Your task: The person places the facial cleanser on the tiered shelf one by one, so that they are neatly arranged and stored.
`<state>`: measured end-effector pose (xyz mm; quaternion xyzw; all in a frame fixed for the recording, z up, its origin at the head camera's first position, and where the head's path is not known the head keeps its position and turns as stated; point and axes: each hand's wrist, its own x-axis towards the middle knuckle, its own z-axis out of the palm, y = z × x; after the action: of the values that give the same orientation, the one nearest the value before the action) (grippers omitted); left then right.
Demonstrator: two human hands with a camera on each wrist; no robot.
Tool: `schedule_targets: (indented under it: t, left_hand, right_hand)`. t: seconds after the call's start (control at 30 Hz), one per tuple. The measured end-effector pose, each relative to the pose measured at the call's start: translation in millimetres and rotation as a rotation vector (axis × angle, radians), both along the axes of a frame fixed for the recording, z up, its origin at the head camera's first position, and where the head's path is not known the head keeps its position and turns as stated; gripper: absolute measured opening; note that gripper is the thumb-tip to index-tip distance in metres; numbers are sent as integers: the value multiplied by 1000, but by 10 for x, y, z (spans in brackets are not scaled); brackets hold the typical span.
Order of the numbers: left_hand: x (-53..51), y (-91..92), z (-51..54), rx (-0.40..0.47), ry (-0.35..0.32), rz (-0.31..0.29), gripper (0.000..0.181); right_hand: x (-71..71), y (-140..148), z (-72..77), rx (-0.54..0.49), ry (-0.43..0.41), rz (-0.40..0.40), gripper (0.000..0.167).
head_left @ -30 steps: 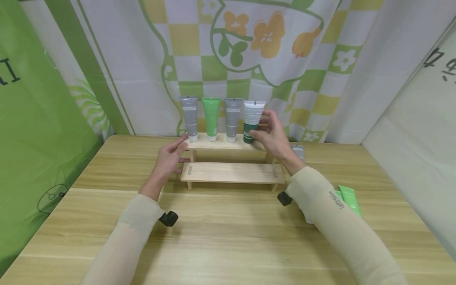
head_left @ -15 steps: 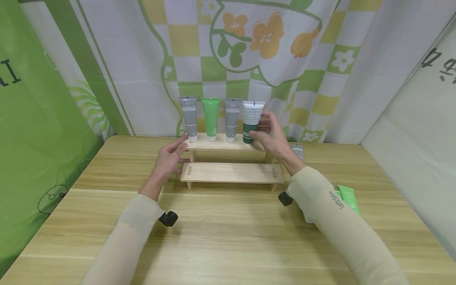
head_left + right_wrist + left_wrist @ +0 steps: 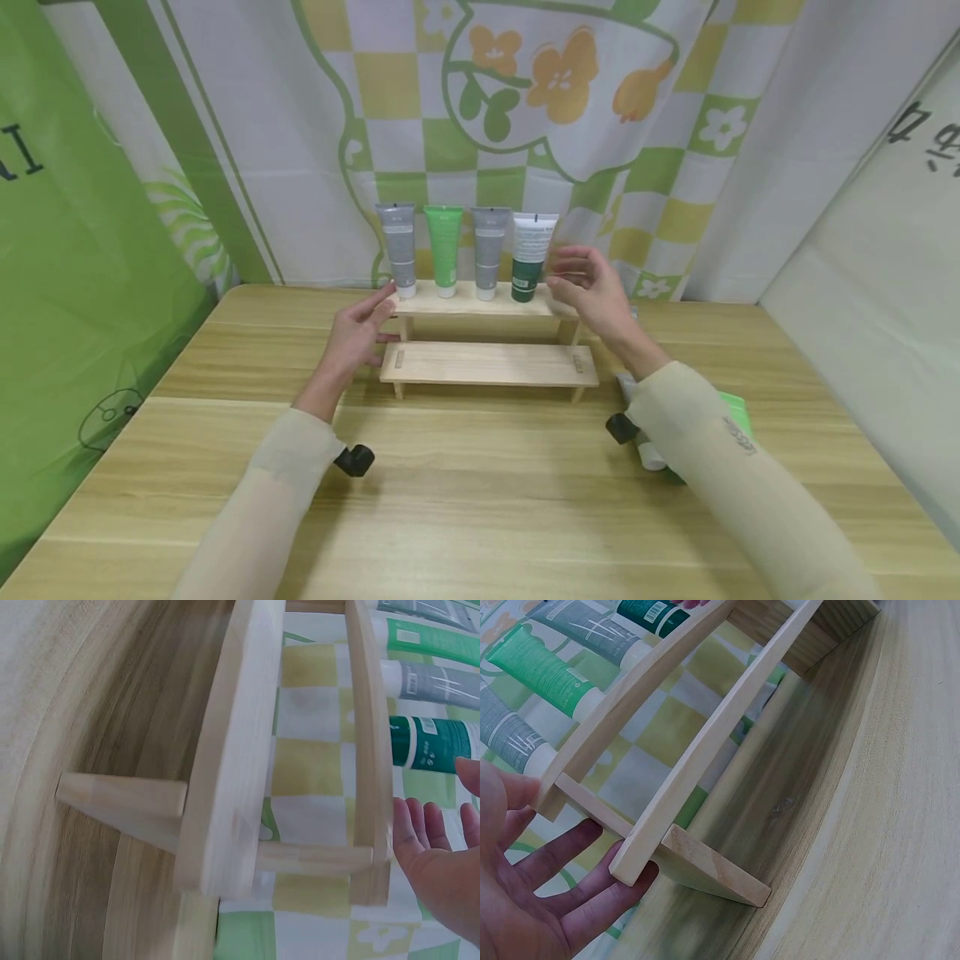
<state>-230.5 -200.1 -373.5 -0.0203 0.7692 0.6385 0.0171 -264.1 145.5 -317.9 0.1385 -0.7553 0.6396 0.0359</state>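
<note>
A two-tier wooden display stand [image 3: 487, 364] is on the table. My left hand [image 3: 354, 332] holds its left end, thumb at the upper board and lower fingers against the side. Along the upper board, tubes stand on their caps: a grey tube [image 3: 401, 250] at the left, a green tube [image 3: 446, 250], another grey tube [image 3: 490, 252], and a white and dark-green tube [image 3: 531, 254] at the right. Just right of that last tube is my right hand [image 3: 592, 292], fingers loosely bent and apart from it. The right wrist view shows nothing in this hand [image 3: 446, 877].
More tubes lie on the table at the right, partly hidden by my right sleeve: a grey tube [image 3: 651, 454] and a green tube [image 3: 737, 410]. A patterned curtain [image 3: 480, 100] hangs behind the stand. Each wrist carries a small black camera.
My right hand has let go of the white and dark-green tube and moved a little to the right. The tube stays upright on the board. My left hand has not moved.
</note>
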Motion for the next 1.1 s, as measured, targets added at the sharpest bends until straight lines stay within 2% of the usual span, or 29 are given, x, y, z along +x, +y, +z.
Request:
schedule_targets:
  t: [0.17,0.47,0.63,0.73,0.87,0.93,1.1]
  left_hand:
    - [2,3,5,-1,-8,1,45]
    - [-4,-4,0,-5,-15,0,46]
    - [-1,-6,6,-3,-24,1,46]
    - [-2,-11,7,-1,-25,4,46]
    - [-5,-12,9,0,-25,4,46]
    - [-5,-9,14,-1,-24,1,46]
    - [-2,-4,16,-7,-20,-5,46]
  right_hand:
    - [50,167,24,-57,-49,-25,48]
    - [133,537,29,-194,-133,-79,30]
    - [151,743,11,-225,-178,-87,26]
    - [155,864,-9,-194,-224,-81,35]
    - [145,1023,-52,-151,-313,-49,63]
    - [129,1100,-80,-132,-369,-33,72]
    - [69,1281,-164,-75,-499,15,76]
